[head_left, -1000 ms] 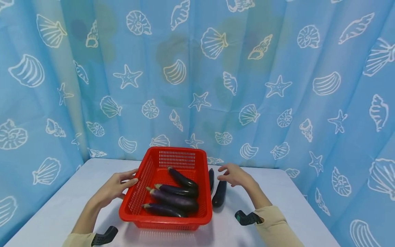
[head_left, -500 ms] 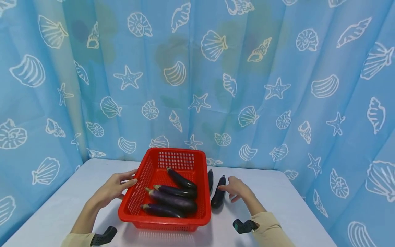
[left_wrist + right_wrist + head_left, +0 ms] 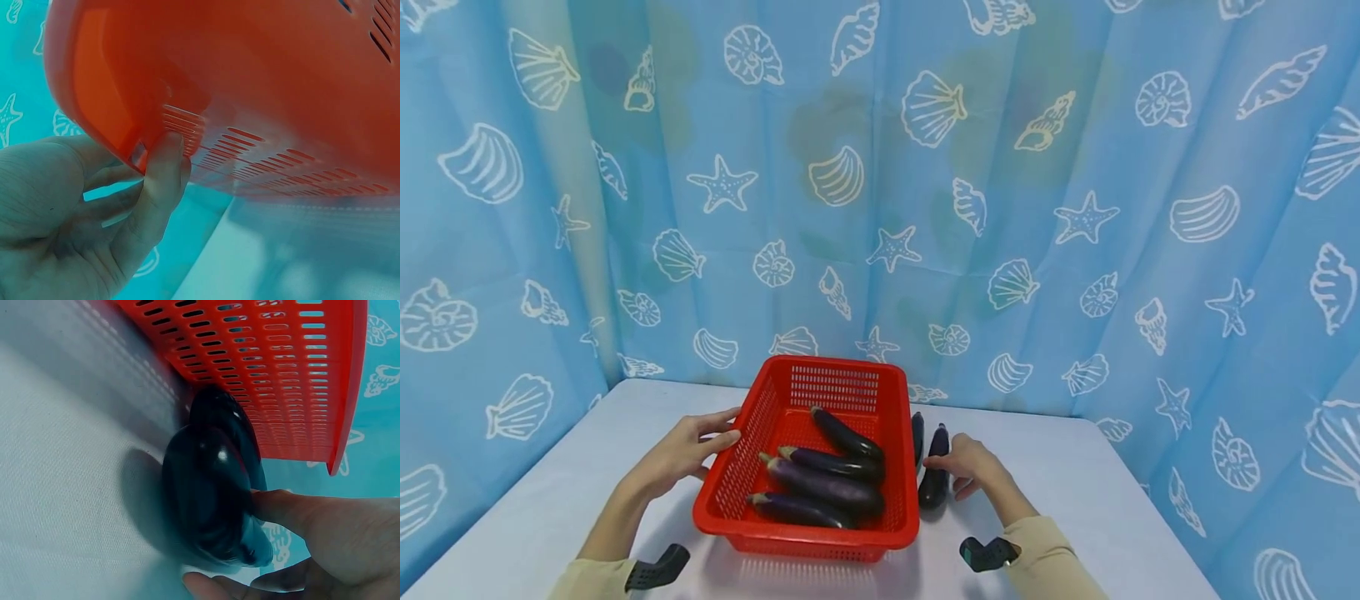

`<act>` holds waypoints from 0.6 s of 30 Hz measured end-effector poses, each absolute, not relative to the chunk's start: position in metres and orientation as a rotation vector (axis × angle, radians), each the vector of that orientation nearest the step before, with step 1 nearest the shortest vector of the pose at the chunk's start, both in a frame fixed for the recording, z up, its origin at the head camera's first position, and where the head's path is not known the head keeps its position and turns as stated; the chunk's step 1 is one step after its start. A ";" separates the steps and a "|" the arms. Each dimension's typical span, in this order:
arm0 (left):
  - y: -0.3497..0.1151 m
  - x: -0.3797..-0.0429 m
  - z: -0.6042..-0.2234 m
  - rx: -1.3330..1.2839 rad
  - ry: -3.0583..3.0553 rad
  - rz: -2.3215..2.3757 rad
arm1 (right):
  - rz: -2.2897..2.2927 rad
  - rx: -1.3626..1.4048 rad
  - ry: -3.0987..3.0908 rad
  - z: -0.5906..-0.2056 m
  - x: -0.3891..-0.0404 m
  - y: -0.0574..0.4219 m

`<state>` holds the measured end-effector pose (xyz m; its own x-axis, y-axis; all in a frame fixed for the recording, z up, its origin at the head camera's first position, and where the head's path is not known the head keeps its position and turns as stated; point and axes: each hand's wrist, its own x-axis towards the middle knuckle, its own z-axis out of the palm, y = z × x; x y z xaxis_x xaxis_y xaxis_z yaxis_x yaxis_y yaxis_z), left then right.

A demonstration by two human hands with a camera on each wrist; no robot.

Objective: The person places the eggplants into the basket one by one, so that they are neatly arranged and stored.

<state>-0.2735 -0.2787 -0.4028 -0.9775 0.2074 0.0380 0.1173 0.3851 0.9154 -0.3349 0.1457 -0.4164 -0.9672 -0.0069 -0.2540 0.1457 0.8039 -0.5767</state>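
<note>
A red plastic basket [image 3: 805, 537] with slotted walls stands on the white table, with several dark purple eggplants [image 3: 831, 487] lying inside. At the basket's left side, my left hand [image 3: 681, 454] pinches the rim; in the left wrist view its thumb [image 3: 164, 165] lies under the lip and the other fingers are partly behind it. Two more eggplants lie right of the basket. My right hand [image 3: 973, 467] reaches over the outer eggplant [image 3: 934, 492], thumb touching one side. In the right wrist view the fingers [image 3: 206, 587] lie on its other side, a small gap showing between.
The second loose eggplant [image 3: 918, 433] lies tight between the basket wall and the outer one. A blue curtain [image 3: 880, 208] with white shells and starfish hangs behind the table [image 3: 1060, 492]. Dark devices [image 3: 988, 554] are strapped at both wrists.
My right hand has come down from above the outer eggplant to its side, with the thumb across it. The left hand keeps its place on the basket rim. The head view shifts slightly.
</note>
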 end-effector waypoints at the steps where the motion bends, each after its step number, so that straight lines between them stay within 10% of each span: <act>1: -0.278 -0.273 -0.403 0.308 2.541 1.671 | -0.912 0.109 2.743 -0.417 -0.335 0.145; 18: -0.278 -0.274 -0.401 0.286 2.555 1.667 | -0.912 0.110 2.733 -0.416 -0.339 0.141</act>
<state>-0.2739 -0.2782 -0.4014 -0.9795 0.1978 0.0370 0.1135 0.3911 0.9133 -0.3391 0.1411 -0.4155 -0.9640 -0.0093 -0.2658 0.1521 0.8004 -0.5798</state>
